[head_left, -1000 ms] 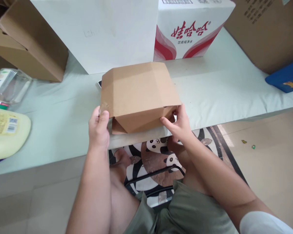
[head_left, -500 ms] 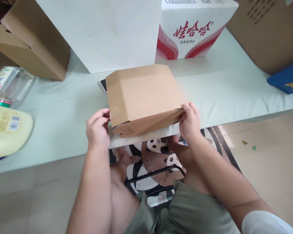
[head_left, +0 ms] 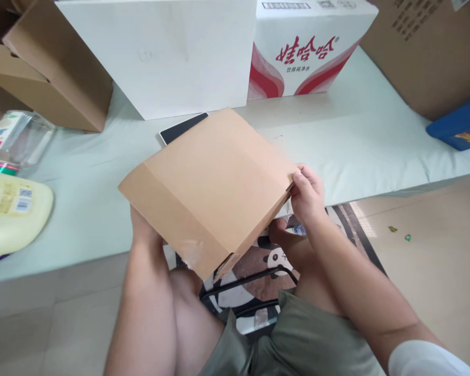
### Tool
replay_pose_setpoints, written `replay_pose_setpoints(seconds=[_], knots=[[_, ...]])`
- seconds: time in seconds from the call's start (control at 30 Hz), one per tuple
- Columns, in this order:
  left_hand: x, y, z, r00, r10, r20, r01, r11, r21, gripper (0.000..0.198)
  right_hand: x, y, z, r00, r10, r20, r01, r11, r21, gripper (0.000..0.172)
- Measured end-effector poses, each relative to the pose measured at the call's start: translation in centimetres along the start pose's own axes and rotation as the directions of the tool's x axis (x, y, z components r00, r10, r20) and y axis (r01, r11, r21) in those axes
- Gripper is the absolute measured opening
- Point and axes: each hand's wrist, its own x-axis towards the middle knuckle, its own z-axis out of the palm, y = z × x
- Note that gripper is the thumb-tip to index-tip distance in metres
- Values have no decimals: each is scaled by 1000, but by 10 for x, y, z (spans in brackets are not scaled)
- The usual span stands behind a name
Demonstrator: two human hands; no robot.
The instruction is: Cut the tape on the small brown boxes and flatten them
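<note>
Head view: I observe the box (head_left: 215, 183), plain brown, turned cornerwise across the cloth's (head_left: 360, 151) front edge, pale scuff near its lowest corner. Right hand (head_left: 307, 193) pinches its right corner; left hand (head_left: 144, 225), mostly hidden beneath: grip I cannot tell.

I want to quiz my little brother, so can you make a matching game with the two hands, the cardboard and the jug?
Column one:
1. Cardboard
2. Left hand
3. Right hand
4. Jug

Column two:
A. Pale yellow, at the left edge of the picture
B. Gripping a corner in plain sight
C. Brown, with fold lines
D. Mostly hidden from view

Right pairs: 1-C, 2-D, 3-B, 4-A.
</note>
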Motion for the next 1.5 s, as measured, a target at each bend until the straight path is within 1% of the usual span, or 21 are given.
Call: replay_pose_setpoints(seconds=[0.1, 0.2, 0.3, 0.37, 0.4, 0.43, 0.47, 0.5, 0.53, 0.6, 0.67, 0.7, 0.77, 0.83, 0.9, 1.0, 1.1, 1.23, 1.33, 1.4, 1.5], knots=[[-3, 13, 4, 996, -73, -47, 71, 997, -42, 41, 2, -1, -5, 997, -58, 49, 64, 989, -130, 30], [-3, 13, 3, 988, -145, -50, 133, 971, -201, 45, 2, -5, -6, 996, -64, 57, 76, 968, -238, 23], [-4, 10, -1, 993, -108, 56, 122, 920, -373, 38, 3, -9, -2, 995, -96, 29, 100, 917, -387, 18], [-4, 11, -1, 985, -115, 129, 161, 879, -449, 24, 5, -8, -1, 988, -154, -22, 125, 874, -469, 25], [-4, 13, -1, 982, -133, 137, 183, 860, -477, 20, 6, -7, -1, 985, -160, -63, 113, 876, -469, 31], [-3, 15, 1, 980, -153, 130, 198, 842, -502, 21, 7, -5, -1, 986, -133, -104, 76, 901, -427, 37], [-3, 16, 3, 978, -170, 117, 207, 827, -524, 26, 8, -4, 0, 989, -63, -131, 15, 939, -343, 41], [-2, 18, 4, 977, -189, 104, 215, 813, -541, 31, 9, -3, 0, 991, 44, -123, -72, 970, -233, 43], [-1, 18, 6, 973, -210, 92, 225, 802, -553, 34, 9, -2, 1, 983, 164, -80, -173, 977, -123, 44], [-1, 18, 7, 963, -253, 90, 259, 785, -563, 33, 8, -2, 4, 930, 366, 36, -367, 930, 36, 47], [-2, 15, 4, 964, -236, 119, 261, 784, -564, 35, 7, -3, 8, 881, 468, 76, -474, 871, 128, 46], [-3, 14, 1, 971, -188, 149, 239, 788, -567, 42, 7, -4, 10, 872, 486, 64, -489, 856, 169, 45], [-7, 13, -5, 968, -46, 248, 187, 788, -586, 62, 7, -5, 12, 871, 491, 28, -484, 844, 232, 43], [-10, 12, -9, 937, 54, 344, 175, 781, -599, 71, 7, -4, 13, 880, 476, 6, -462, 851, 252, 42], [-11, 12, -9, 931, 25, 364, 201, 799, -567, 60, 7, -2, 13, 894, 448, -6, -435, 871, 228, 41], [-6, 9, -4, 962, -135, 240, 236, 850, -471, 31, 7, 0, 15, 901, 433, 8, -429, 891, 147, 50], [-1, 7, 0, 969, -192, 157, 244, 850, -468, 19, 5, -2, 18, 895, 441, 71, -446, 890, 96, 60], [-1, 9, 1, 964, -207, 167, 264, 814, -518, 18, -3, -7, 23, 883, 441, 159, -456, 887, 75, 59], [-4, 11, -1, 951, -257, 174, 311, 794, -522, 16, -11, -10, 26, 882, 435, 183, -452, 890, 65, 56], [-6, 13, -3, 949, -215, 230, 311, 764, -566, 17, -14, -12, 26, 888, 423, 182, -440, 896, 63, 54], [-9, 17, -5, 944, -69, 323, 274, 708, -650, 36, -16, -19, 15, 911, 392, 132, -406, 908, 107, 52]])
